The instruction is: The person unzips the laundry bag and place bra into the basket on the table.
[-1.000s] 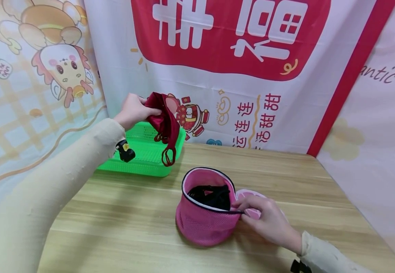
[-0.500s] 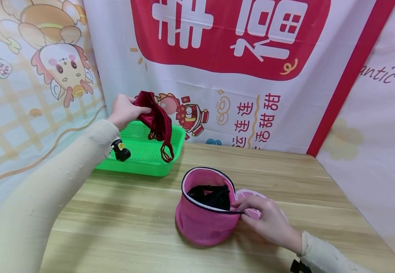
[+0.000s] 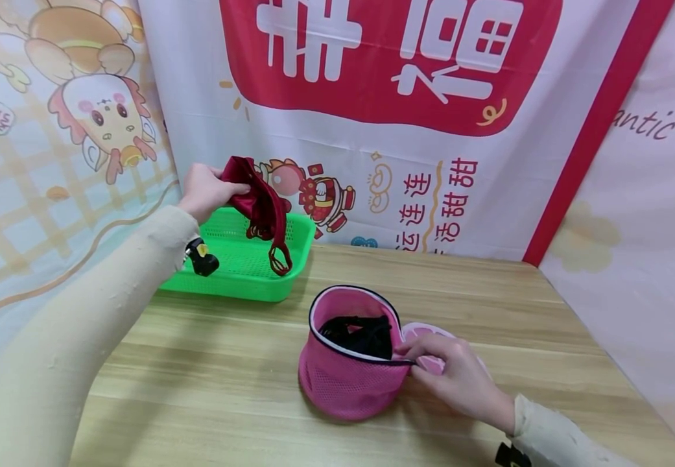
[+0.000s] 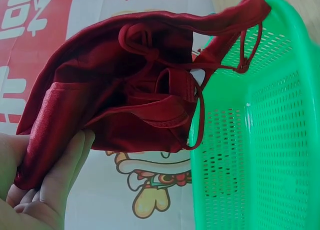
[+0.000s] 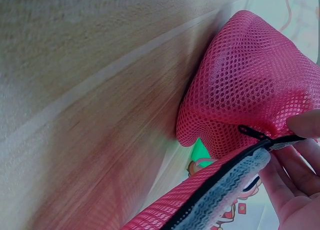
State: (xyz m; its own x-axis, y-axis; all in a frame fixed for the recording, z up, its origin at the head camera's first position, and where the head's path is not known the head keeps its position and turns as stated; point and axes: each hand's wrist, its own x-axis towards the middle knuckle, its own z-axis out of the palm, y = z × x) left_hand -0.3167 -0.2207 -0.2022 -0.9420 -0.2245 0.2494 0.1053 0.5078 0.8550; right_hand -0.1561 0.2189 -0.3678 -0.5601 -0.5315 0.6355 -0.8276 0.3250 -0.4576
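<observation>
My left hand [image 3: 204, 192] pinches a dark red satiny garment [image 3: 255, 201] with thin tie cords, held up above a green perforated basket [image 3: 255, 285]. In the left wrist view the red garment [image 4: 125, 79] hangs folded from thumb and fingers, a loop of cord dangling over the basket. On the table stands a pink mesh laundry bag [image 3: 349, 389], its round top unzipped. My right hand [image 3: 462, 376] grips its zippered rim where the pink patterned lid [image 3: 430, 334] folds back. Black strappy cloth [image 3: 366, 337] lies inside the bag. A zipper pull [image 5: 252, 132] shows beside my right fingers.
A wooden table [image 3: 226, 383] spreads beneath everything. Behind it hangs a red and white printed cloth [image 3: 454, 194], with further patterned cloth [image 3: 98, 207] along the left side. The basket stands at the back left.
My left hand has drifted left with the red garment, further over the green basket. My right hand and the laundry bag have barely moved.
</observation>
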